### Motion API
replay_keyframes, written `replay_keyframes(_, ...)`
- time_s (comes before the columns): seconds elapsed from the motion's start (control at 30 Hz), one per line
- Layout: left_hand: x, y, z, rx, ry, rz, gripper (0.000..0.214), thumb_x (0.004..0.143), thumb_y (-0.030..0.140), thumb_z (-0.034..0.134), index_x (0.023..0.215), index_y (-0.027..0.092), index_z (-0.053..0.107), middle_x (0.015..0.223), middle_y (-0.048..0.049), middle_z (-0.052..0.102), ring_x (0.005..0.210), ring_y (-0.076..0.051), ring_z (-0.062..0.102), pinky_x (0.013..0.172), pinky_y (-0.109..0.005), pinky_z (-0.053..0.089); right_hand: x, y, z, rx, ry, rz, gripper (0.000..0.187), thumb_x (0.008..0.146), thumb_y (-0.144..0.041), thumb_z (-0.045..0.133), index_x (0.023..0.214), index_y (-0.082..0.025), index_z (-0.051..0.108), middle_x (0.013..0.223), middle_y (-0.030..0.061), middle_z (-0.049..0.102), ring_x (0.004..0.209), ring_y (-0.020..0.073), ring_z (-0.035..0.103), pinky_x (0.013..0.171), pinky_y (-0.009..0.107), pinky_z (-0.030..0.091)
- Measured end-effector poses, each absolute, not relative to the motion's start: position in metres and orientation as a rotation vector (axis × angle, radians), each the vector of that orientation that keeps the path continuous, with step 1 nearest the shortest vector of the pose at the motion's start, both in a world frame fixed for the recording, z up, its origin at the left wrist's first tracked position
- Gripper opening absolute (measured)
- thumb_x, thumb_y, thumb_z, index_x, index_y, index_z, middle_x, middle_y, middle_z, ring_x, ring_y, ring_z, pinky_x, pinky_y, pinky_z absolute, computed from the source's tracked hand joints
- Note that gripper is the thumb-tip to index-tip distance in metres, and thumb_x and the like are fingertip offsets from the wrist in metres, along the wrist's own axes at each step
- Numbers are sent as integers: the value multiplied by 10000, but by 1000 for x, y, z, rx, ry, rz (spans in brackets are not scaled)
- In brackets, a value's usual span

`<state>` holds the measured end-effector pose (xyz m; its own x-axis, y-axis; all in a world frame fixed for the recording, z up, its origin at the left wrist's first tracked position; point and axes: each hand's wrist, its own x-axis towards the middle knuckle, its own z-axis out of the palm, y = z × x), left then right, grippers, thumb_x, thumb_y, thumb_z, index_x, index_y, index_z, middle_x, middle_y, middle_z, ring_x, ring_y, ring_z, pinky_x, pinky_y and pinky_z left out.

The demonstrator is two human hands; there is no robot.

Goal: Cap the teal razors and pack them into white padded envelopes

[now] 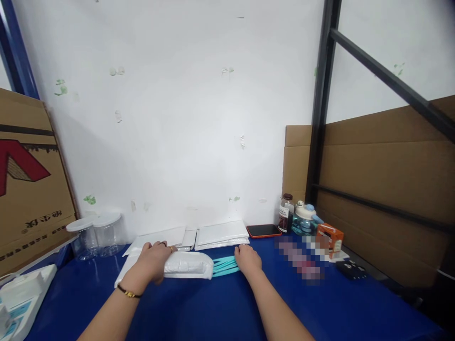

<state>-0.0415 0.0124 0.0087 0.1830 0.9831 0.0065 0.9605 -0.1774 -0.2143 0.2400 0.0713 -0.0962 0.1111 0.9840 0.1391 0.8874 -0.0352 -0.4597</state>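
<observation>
My left hand [153, 260] lies flat, fingers spread, on the left end of a white plastic pouch [188, 264] on the blue table [199, 308]. Rings show on two fingers and a dark bracelet on the wrist. My right hand [248, 258] rests with curled fingers on a bundle of teal strips [224, 266] that sticks out of the pouch's right end. More white pouches [220, 233] lie in flat stacks just behind, against the wall.
Two clear lidded jars [95, 234] stand at the back left beside a cardboard box [28, 189]. A red-cased phone [263, 230], a small bottle [285, 213], a blue water jug [304, 219] and an orange carton [330, 238] sit at the back right. A white device [21, 296] occupies the left edge.
</observation>
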Motion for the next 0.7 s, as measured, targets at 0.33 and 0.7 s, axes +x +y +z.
replay_keyframes(0.33, -24, 3, 48, -2148, -1604, -5, 403, 675, 63, 467, 997, 238, 636, 1041, -121, 608, 1038, -282, 477, 978, -489, 165, 235, 67, -98, -1983, -1877, 172, 368, 892, -374, 323, 1018, -160, 595, 1088, 154, 552, 846, 279, 627, 717, 386, 455)
replay_keyframes(0.7, -67, 11, 70, -2117, -1799, 129, 695, 466, 65, 588, 1127, 278, 570, 1086, -113, 569, 1064, -318, 462, 966, -559, 178, 242, 71, -98, -1939, -1845, 273, 381, 890, -395, 324, 993, -159, 604, 1104, 151, 552, 856, 272, 611, 732, 368, 434)
